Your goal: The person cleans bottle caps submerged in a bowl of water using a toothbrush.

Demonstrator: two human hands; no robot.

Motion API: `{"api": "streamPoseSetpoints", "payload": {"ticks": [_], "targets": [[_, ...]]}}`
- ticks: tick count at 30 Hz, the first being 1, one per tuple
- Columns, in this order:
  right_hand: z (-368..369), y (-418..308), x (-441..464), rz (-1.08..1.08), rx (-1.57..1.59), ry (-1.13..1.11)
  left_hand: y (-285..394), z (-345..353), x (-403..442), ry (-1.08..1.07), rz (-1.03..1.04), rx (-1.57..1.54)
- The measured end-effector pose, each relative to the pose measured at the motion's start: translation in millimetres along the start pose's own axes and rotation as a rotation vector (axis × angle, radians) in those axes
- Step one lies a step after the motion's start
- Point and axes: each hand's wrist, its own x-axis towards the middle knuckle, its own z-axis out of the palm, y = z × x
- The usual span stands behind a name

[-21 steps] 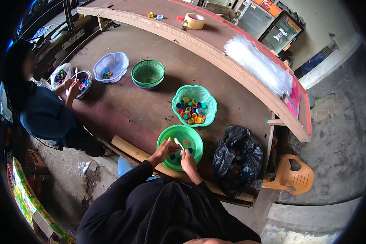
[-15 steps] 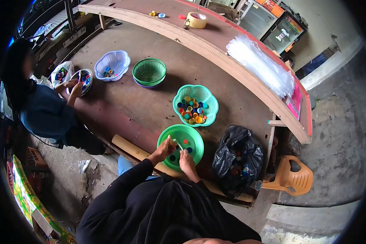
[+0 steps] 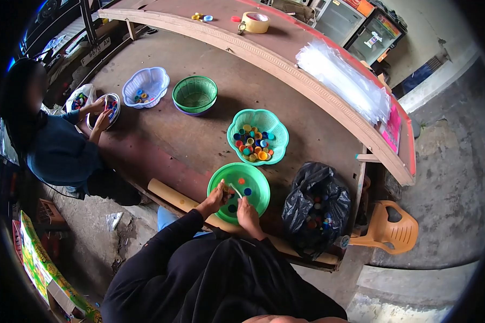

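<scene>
Brown tabletop [image 3: 156, 125] bore a green basin [image 3: 265, 192], above which the right hand [image 3: 248, 211] pinched a white brush [image 3: 236, 190] — left hand [image 3: 216, 198] adjacent, its grip indistinguishable.

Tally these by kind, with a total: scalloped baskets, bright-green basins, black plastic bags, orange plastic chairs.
Scalloped baskets: 2 (lavender basket, mint-green basket)
Bright-green basin: 1
Black plastic bag: 1
Orange plastic chair: 1
Total: 5
</scene>
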Motion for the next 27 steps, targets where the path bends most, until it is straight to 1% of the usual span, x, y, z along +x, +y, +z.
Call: {"api": "streamPoseSetpoints", "payload": {"ticks": [1,2,4,5,6,7,8,10,11,12,13,14,16,17,18,20,21,23,25,26,27], "targets": [[-5,4,5,0.043,-0.025,-0.041,2,5,-2,0.070,0.034,0.032],[-6,4,5,0.040,-0.025,-0.038,3,8,-2,0.069,0.039,0.033],[-16,-12,-3,-0.024,0.001,-0.018,2,8,-4,0.090,0.034,0.022],[-4,-7,-6,-0.125,-0.044,0.008,2,6,-5,0.091,0.029,0.027],[0,-5,-4,-0.119,-0.041,0.009,2,4,-4,0.081,0.089,0.099],[3,-1,-2,-0.060,-0.029,0.005,1,5,-3,0.068,0.151,0.168],[5,4,1,-0.005,-0.019,0.002,-1,6,-2,0.064,0.152,0.167],[-10,-2,2,0.003,-0.025,-0.023,4,9,-2,0.097,0.021,0.043],[-14,-7,-2,-0.019,-0.027,-0.042,0,1,1,0.033,0.008,0.023],[-17,-15,-6,-0.037,-0.026,-0.063,-1,-2,3,0.037,0.008,0.026],[-6,-12,-9,-0.117,0.002,-0.004,-3,-6,5,0.063,-0.002,0.017],[-2,-9,-6,-0.113,0.006,-0.002,-5,-10,7,0.087,-0.011,0.009],[3,4,5,-0.019,-0.064,0.001,-5,-6,5,0.041,0.021,-0.025],[7,18,14,-0.003,-0.094,-0.026,-4,-2,1,0.025,0.054,0.049],[-3,15,19,0.045,-0.093,-0.008,1,2,-5,0.012,0.088,0.126],[-16,7,22,0.028,-0.092,0.017,7,9,-12,0.030,0.068,0.132],[-8,15,24,0.028,-0.087,0.018,6,9,-12,0.049,0.084,0.082],[16,40,29,-0.053,-0.180,0.034,4,6,-9,0.062,0.100,0.031],[1,23,24,-0.023,-0.162,0.001,-1,-3,3,0.016,0.028,-0.023],[-9,10,18,0.009,-0.137,-0.038,-4,-6,10,0.016,0.033,-0.026],[-19,-2,11,0.003,-0.094,-0.016,-9,-11,14,-0.004,0.027,-0.068]]}}
